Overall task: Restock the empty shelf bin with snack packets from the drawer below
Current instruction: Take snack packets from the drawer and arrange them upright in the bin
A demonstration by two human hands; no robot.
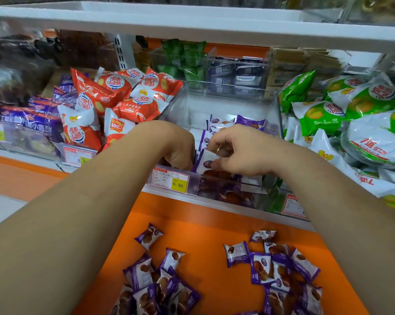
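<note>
A clear plastic shelf bin stands at the middle of the shelf with several purple-and-white snack packets in its front and right part. Both my hands reach into its front. My left hand curls down behind the front wall; what its fingers hold is hidden. My right hand pinches a purple-and-white packet upright near the front wall. Below, the open orange drawer holds several more purple packets in two loose heaps.
Red-and-white packets fill the bin to the left, green-and-white packets the bin to the right. A price tag reading 9.90 hangs on the bin's front. A white shelf board runs overhead.
</note>
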